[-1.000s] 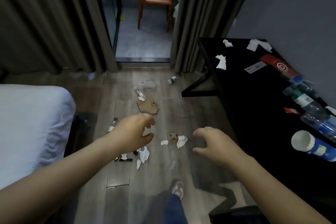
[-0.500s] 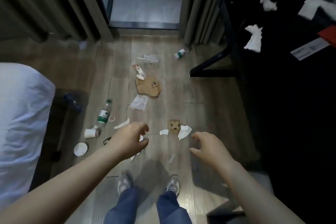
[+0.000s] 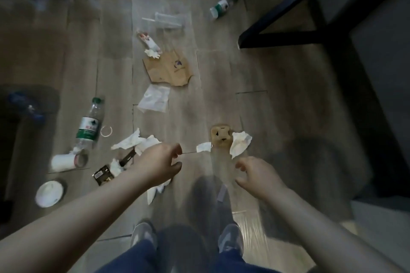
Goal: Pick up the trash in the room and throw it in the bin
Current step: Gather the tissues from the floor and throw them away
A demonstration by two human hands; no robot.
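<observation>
Trash lies scattered on the wooden floor. A white crumpled tissue (image 3: 240, 143) rests against a small brown cardboard piece (image 3: 220, 137), just beyond my right hand (image 3: 258, 177). Crumpled tissues (image 3: 135, 142) and a dark wrapper (image 3: 102, 174) lie by my left hand (image 3: 158, 165), which covers part of another tissue (image 3: 154, 193). Both hands hover with fingers curled apart and hold nothing. A plastic bottle (image 3: 88, 125), a paper cup (image 3: 66, 161) and a white lid (image 3: 49, 193) lie at the left. No bin is in view.
Farther off lie a torn brown cardboard sheet (image 3: 169, 68), a clear plastic bag (image 3: 154, 98), a red-white wrapper (image 3: 148, 41), a clear package (image 3: 169, 20) and a small bottle (image 3: 220, 8). A black table leg frame (image 3: 286, 39) stands at the right. My feet (image 3: 143, 236) are below.
The view has tilted further down toward the floor and closer to the trash. Both hands have lowered toward the tissues and stay empty.
</observation>
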